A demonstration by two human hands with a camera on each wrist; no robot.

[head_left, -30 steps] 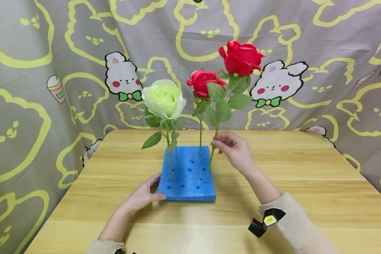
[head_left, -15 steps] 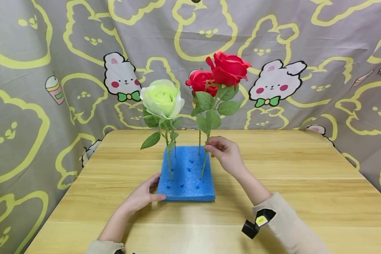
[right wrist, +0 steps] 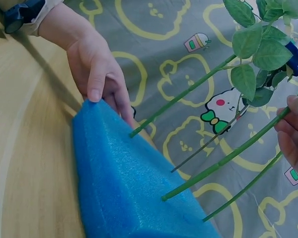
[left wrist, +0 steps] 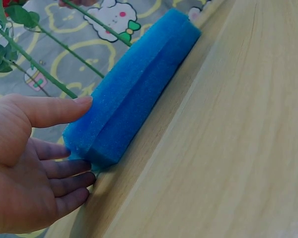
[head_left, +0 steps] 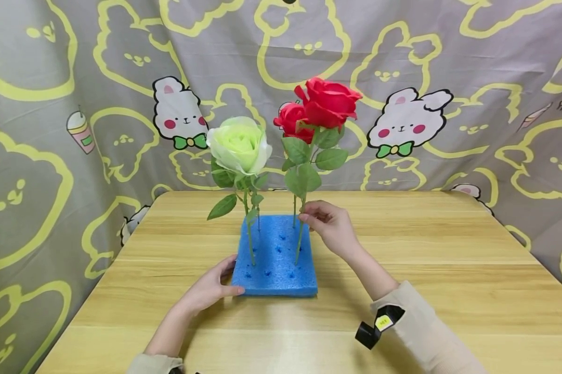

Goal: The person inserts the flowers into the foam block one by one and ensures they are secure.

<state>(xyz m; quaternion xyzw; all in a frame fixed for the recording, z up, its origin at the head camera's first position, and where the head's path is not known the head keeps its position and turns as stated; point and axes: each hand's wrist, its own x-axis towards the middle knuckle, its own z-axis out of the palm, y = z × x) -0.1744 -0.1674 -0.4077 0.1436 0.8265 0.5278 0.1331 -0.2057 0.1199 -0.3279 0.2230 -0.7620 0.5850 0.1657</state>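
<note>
A blue foam block [head_left: 273, 283] with several holes lies on the table. My left hand [head_left: 210, 288] holds its near left corner, thumb on the edge and fingers along the side, as the left wrist view shows [left wrist: 30, 153]. With thumb and fingertips, my right hand [head_left: 329, 226] pinches the stem of a large red rose [head_left: 332, 104]. That stem's lower end [right wrist: 165, 197] meets the foam's top; I cannot tell how deep it sits. A pale green rose [head_left: 240, 145] stands at the left, a second red rose [head_left: 290, 122] behind. Dark blue petals [right wrist: 294, 59] show in the right wrist view.
The wooden table [head_left: 449, 249] extends around the foam on all sides. A grey curtain [head_left: 402, 57] with yellow cartoon outlines hangs behind it. Black camera mounts, one of them the right wrist's mount [head_left: 379, 324], sit at the cuffs.
My right hand has moved left and slightly down with the red rose, bringing its stem from the foam's right edge onto its top. The left hand and foam have stayed still.
</note>
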